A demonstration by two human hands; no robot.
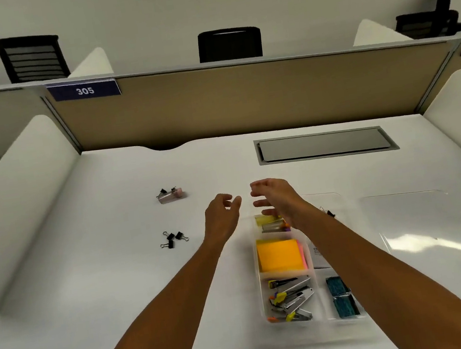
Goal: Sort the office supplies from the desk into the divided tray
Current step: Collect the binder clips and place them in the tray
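While both hands [243, 205] hover empty, binder clips [174, 239] lie left, apart.

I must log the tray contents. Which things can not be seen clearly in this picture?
Head view only:
- Far compartment: the right hand covers part of it.
- White card: right forearm hides most; print unreadable.
- Clip in tray: mostly behind the wrist.
- Pink-ended item: too blurred to identify.

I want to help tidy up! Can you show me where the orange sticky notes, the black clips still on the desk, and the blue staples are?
orange sticky notes [279, 255]: head view, middle of the top sheet.
black clips [174, 238]: head view, middle clip's body.
blue staples [341, 297]: head view, middle of the strips.
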